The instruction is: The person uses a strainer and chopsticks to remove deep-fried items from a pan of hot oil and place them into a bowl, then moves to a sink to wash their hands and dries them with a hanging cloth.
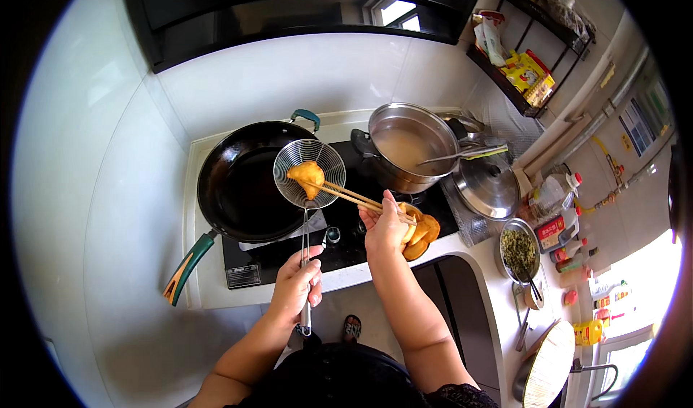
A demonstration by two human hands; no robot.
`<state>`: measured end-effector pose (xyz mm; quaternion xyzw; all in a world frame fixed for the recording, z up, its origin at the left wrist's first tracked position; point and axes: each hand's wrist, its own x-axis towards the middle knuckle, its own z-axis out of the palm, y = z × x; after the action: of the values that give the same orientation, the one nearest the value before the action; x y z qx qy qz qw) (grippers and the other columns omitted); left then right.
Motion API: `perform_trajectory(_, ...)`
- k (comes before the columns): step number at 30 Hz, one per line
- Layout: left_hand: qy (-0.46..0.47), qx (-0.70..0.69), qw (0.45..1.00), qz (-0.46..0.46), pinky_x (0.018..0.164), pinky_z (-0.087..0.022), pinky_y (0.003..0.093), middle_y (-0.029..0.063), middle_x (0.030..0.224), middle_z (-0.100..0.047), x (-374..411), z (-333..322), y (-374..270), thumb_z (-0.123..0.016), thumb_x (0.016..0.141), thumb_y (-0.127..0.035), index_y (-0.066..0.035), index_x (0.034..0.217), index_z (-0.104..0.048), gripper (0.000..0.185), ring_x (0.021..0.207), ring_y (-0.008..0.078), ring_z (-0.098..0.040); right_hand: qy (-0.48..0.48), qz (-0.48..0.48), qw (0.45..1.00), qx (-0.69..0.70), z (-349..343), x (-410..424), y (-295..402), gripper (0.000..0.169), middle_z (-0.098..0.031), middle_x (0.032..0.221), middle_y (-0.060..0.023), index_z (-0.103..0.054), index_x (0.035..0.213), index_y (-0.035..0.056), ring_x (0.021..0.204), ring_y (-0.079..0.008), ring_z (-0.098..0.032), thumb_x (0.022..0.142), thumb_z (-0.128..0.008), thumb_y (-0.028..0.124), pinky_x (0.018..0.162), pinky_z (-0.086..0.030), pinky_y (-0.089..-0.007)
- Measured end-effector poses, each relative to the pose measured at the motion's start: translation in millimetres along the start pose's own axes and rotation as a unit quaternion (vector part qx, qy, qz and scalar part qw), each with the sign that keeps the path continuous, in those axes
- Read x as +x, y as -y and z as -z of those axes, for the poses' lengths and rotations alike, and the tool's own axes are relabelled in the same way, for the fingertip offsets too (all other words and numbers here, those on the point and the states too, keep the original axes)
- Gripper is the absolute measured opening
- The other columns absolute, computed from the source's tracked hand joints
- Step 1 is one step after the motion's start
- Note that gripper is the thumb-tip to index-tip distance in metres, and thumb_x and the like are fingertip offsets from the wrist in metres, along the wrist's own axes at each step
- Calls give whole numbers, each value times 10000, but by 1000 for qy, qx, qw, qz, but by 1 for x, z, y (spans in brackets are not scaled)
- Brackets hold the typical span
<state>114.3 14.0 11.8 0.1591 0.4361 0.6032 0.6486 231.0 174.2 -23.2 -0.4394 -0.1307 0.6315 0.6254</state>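
Note:
My left hand (300,280) grips the metal handle of a wire spider strainer (337,161), whose round basket hangs over the right side of a dark wok (238,164). One golden fried dumpling (306,178) rests in the basket. With my right hand (385,226) I hold a pair of wooden chopsticks (352,195), and their tips touch the dumpling. Behind and below that hand, several browned fried pieces (425,234) are heaped at the front edge of the black cooktop (346,251). Their container is mostly hidden.
A steel pot (400,142) of cloudy liquid stands right of the wok, a ladle (465,153) across its rim. Beside it lies a steel lid (484,188). A bowl of chopped green filling (518,251) and several bottles line the right counter. The wok's green handle (189,267) projects over the front edge.

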Motion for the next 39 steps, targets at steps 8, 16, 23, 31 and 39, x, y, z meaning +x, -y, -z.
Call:
perform_trajectory(8,-39,-45,998,-16,326,-317,213,-28,619,-445,10,-7,-3,-533,874,-167,-88,1134,-518,272,367,64,-395,-11,114,992,49,72,10,68,308,-572,951,-114,-508,1152,45,680,-210,-611,872,-520,171,580,-547,-280)
perform_trajectory(16,-33,-45,998,-4,337,-326,208,-23,623,-443,13,-15,5,-503,883,-142,-66,1146,-497,274,371,68,-399,-150,207,967,18,160,6,113,294,-595,862,-134,-531,1146,24,626,-192,-621,893,-485,168,546,-538,-257)
perform_trajectory(23,-23,-48,999,-1,331,-329,217,0,630,-447,14,-19,11,-486,888,-117,-39,1155,-474,278,376,86,-416,-206,234,950,-28,173,11,111,267,-602,801,-117,-550,1132,35,598,-167,-611,895,-461,121,523,-527,-241)
perform_trajectory(31,-24,-56,998,-5,334,-332,210,-1,627,-452,11,-17,13,-478,888,-104,-40,1144,-482,265,375,82,-416,-37,394,897,-197,147,24,91,268,-592,745,-42,-581,1121,2,592,-85,-561,865,-506,26,541,-493,-203)
perform_trajectory(39,-35,-46,998,-13,339,-335,205,-30,620,-450,8,-10,10,-515,883,-151,-74,1137,-518,265,372,64,-406,-6,529,701,-479,133,29,63,266,-584,692,-42,-626,1084,48,616,-84,-563,826,-574,8,611,-469,-215)
